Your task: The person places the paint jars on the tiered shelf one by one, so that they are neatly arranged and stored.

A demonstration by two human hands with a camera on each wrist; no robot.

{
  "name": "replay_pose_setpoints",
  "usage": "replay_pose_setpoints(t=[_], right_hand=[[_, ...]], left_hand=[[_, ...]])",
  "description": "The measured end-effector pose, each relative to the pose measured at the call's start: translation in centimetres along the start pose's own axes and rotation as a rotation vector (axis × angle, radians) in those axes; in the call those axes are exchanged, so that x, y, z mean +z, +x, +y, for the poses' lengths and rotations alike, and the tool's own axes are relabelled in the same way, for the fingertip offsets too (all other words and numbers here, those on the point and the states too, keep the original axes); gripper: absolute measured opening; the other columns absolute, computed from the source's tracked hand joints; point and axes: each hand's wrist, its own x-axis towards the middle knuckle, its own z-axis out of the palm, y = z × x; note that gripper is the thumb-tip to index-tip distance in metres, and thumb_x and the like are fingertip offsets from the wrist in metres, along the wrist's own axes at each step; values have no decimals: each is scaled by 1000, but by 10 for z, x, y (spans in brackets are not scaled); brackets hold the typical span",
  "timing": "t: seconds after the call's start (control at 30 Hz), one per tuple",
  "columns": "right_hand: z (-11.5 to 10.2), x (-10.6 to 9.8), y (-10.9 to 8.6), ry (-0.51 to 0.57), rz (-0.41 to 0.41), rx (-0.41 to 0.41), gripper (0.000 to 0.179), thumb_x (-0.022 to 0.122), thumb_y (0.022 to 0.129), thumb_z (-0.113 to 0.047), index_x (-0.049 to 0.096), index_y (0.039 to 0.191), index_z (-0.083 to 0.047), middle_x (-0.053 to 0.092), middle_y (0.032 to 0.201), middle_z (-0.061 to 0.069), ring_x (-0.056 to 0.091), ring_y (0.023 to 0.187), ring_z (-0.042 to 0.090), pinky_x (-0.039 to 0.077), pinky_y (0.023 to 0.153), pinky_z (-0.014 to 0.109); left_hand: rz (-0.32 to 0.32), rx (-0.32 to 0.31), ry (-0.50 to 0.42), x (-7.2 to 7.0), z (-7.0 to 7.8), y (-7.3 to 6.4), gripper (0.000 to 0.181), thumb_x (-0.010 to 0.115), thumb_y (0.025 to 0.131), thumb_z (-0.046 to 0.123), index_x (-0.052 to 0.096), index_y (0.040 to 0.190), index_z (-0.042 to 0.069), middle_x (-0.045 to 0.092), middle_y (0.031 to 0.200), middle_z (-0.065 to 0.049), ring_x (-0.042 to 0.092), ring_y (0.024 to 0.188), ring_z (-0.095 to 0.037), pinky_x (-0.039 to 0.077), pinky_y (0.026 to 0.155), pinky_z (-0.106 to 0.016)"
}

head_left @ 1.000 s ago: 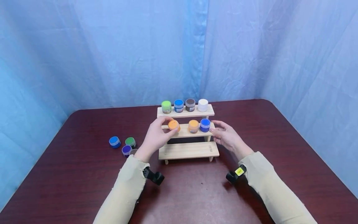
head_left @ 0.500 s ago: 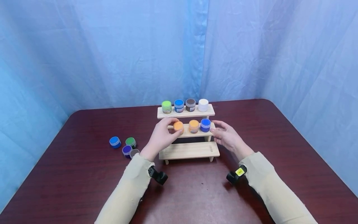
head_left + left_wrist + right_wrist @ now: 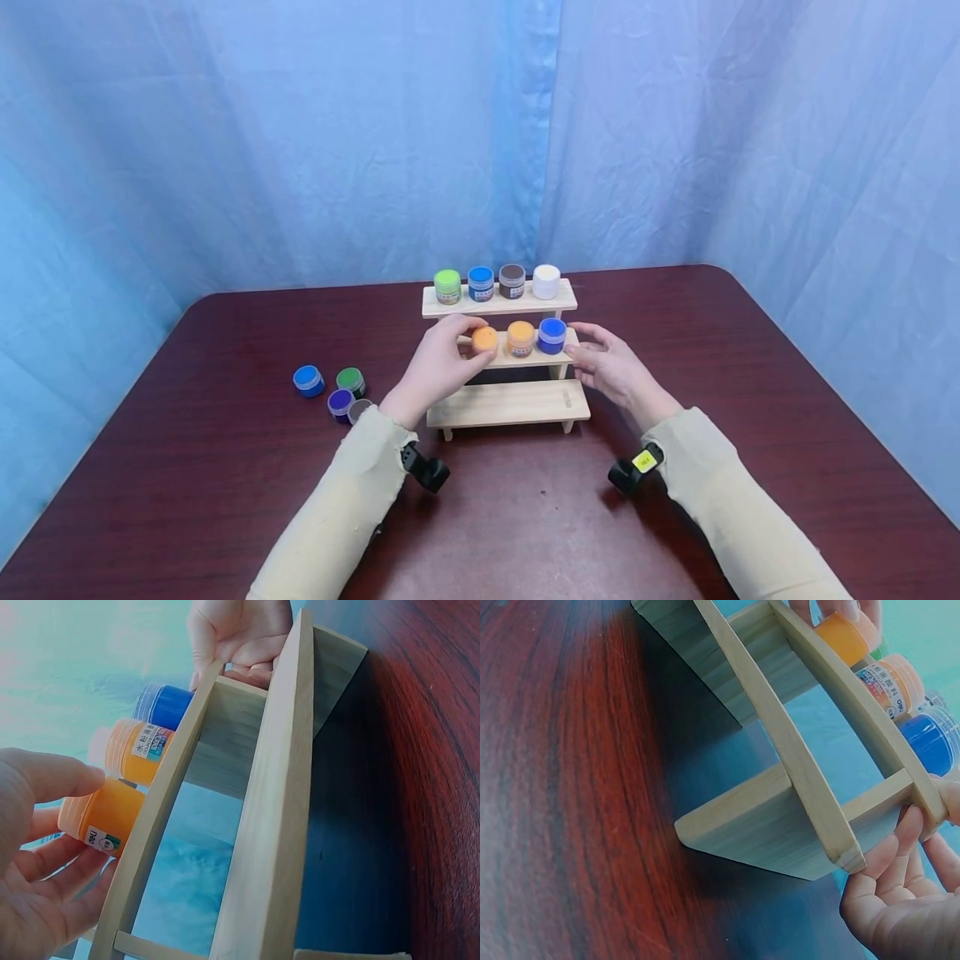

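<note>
My left hand (image 3: 441, 360) pinches an orange paint jar (image 3: 112, 810) between thumb and fingers. The jar stands on the middle step of a three-step wooden display stand (image 3: 510, 403), left of a second orange paint jar (image 3: 521, 340). A dark blue paint jar (image 3: 552, 337) is at that step's right end. Beside it my right hand (image 3: 615, 363) grips the end of the middle step, thumb above and fingers below in the right wrist view (image 3: 900, 900). Light green (image 3: 447, 287), blue (image 3: 482, 284), brown (image 3: 512, 282) and white (image 3: 546, 282) jars line the top step.
On the dark red table (image 3: 225, 483), left of the stand, sit a blue jar (image 3: 308, 381), a green jar (image 3: 351, 382), a purple jar (image 3: 341, 405) and a grey-topped jar (image 3: 360, 410) partly behind the left wrist. Blue curtains (image 3: 360, 142) hang behind the table.
My left hand has slid right along the middle step with the orange jar, bringing it closer to the second orange jar. My right hand has stayed at the step's end.
</note>
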Motion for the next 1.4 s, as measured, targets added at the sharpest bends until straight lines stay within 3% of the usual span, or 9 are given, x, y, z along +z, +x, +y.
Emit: replay_pose_setpoints(t=[0.53, 1.0, 1.4], right_hand=[[-1, -2, -2, -18, -4, 6, 59, 54, 93, -13, 25, 145, -11, 56, 89, -8, 55, 74, 5, 48, 69, 19], [-3, -4, -4, 3, -4, 13, 56, 54, 93, -12, 27, 143, -11, 55, 89, -7, 55, 74, 5, 47, 68, 19], [-2, -3, -4, -7, 2, 19, 56, 54, 93, -13, 28, 143, -12, 53, 94, -5, 55, 77, 7, 48, 72, 20]], left_hand=[[-112, -77, 59, -7, 5, 8, 36, 71, 81, 19, 62, 113, 4, 63, 106, -8, 57, 91, -18, 53, 81, -28], [-152, -113, 52, -6, 3, 11, 37, 72, 81, 22, 61, 114, 10, 62, 99, -4, 54, 84, -17, 50, 76, -26], [-192, -134, 25, -13, 5, 7, 51, 70, 83, 23, 52, 128, 9, 60, 116, -7, 60, 99, -18, 54, 86, -30]])
